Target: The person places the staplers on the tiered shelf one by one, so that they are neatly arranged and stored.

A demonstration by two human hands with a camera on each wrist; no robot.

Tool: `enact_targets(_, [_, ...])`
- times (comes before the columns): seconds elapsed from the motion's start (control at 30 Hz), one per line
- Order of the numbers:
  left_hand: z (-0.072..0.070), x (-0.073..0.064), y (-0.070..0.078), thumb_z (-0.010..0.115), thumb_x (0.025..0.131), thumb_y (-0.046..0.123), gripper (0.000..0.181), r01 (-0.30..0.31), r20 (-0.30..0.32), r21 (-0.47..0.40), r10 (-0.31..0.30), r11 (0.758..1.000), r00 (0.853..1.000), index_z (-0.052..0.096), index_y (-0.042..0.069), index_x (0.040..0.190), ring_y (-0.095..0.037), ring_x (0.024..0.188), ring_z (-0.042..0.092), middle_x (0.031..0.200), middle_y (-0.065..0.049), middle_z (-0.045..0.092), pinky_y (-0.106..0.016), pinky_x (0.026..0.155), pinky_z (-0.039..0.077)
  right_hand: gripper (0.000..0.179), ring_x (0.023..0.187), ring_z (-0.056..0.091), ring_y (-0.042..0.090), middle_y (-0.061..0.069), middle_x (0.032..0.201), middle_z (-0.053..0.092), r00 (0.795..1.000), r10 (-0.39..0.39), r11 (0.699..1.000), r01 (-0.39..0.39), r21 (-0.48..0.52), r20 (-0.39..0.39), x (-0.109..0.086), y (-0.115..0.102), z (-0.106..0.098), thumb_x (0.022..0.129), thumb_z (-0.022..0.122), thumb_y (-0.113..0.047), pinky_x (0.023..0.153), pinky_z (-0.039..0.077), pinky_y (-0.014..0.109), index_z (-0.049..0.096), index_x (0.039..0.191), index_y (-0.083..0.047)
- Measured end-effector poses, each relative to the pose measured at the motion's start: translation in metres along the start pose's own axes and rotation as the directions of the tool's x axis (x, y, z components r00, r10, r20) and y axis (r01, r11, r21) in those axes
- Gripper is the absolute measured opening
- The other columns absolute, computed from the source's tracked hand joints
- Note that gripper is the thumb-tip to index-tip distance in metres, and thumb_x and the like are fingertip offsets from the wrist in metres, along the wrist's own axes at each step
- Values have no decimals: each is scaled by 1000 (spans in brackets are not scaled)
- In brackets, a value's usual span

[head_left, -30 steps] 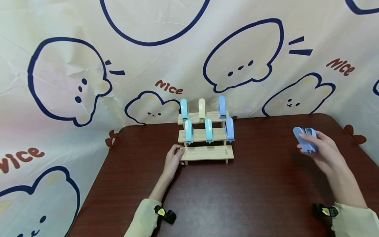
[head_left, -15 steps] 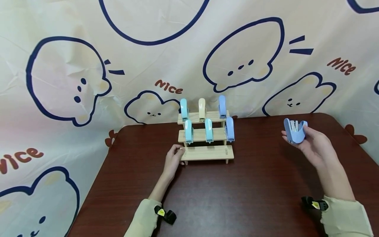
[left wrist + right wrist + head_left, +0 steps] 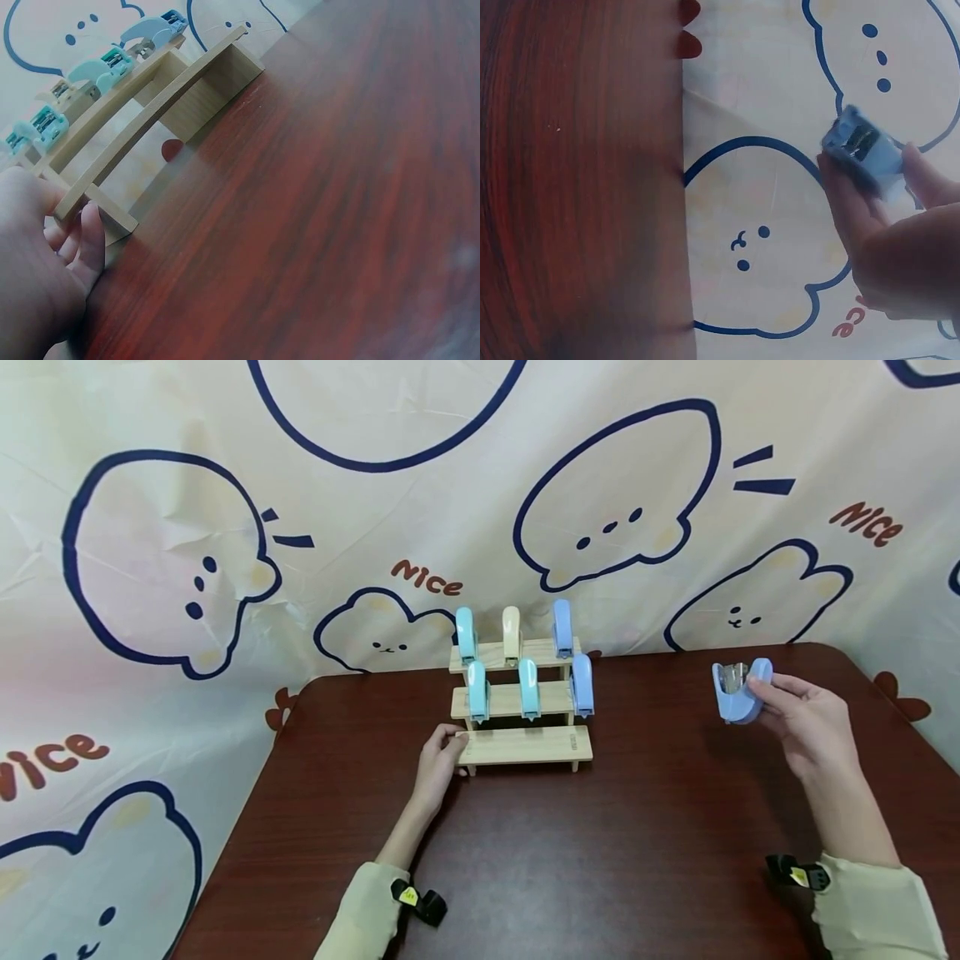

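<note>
At the left end of a three-tier wooden stand's lowest board (image 3: 525, 746), my left hand (image 3: 438, 764) grips the edge, thumb on top and fingers below, as the left wrist view also shows. Out to the right, over the table, my right hand (image 3: 813, 727) holds a small blue stapler (image 3: 742, 697) between thumb and fingers, its two arms spread in a V. The right wrist view shows the stapler's underside (image 3: 881, 157). On the top tier stand a teal stapler (image 3: 466, 635), a cream one (image 3: 512, 635) and a blue one (image 3: 562, 628).
The middle tier carries two teal staplers, left (image 3: 477, 691) and centre (image 3: 529, 689), and a blue one (image 3: 582, 685) at its right end. A dark brown table (image 3: 600, 860) holds the stand near its back edge. Patterned cloth (image 3: 450, 527) hangs close behind.
The right hand has moved slightly left and up with the blue stapler and turned it, so its spread arms now face upward. The left hand and the stand have stayed put.
</note>
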State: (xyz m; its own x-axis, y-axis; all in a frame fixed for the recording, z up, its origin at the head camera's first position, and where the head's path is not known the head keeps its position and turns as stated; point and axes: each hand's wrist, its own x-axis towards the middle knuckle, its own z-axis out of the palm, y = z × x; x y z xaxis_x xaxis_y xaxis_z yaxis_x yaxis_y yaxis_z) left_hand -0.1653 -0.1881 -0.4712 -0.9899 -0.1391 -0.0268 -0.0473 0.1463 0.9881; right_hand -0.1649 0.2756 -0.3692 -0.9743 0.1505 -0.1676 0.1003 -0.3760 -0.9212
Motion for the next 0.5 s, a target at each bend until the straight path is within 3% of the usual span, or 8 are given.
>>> enact_targets(0.13, [0, 0, 1, 59, 105, 22, 28, -2, 4, -4, 2, 1000, 1000, 63, 0, 122, -16, 73, 59, 94, -6, 58, -29, 61, 53, 4, 75, 73, 9, -8, 90, 74, 999, -32, 999, 32, 20, -16, -3, -2, 3, 92, 80, -12, 64, 61, 24, 80, 91, -16])
enact_targets(0.37, [0, 1, 1, 61, 104, 21, 26, 0, 0, -18, 0, 1000, 1000, 63, 0, 120, -16, 74, 57, 92, -5, 56, -28, 59, 53, 8, 72, 72, 9, -8, 90, 73, 999, -46, 992, 47, -113, 13, -6, -3, 14, 91, 81, -12, 65, 60, 21, 79, 89, -19])
enact_targets(0.5, [-1, 1, 0, 59, 105, 20, 27, 5, 15, -21, -5, 1000, 1000, 62, -2, 121, -15, 74, 56, 92, -4, 56, -28, 59, 53, 9, 72, 72, 8, -8, 88, 73, 998, -49, 991, 53, -125, 33, -7, 1, 22, 93, 80, -12, 65, 60, 21, 78, 88, -19])
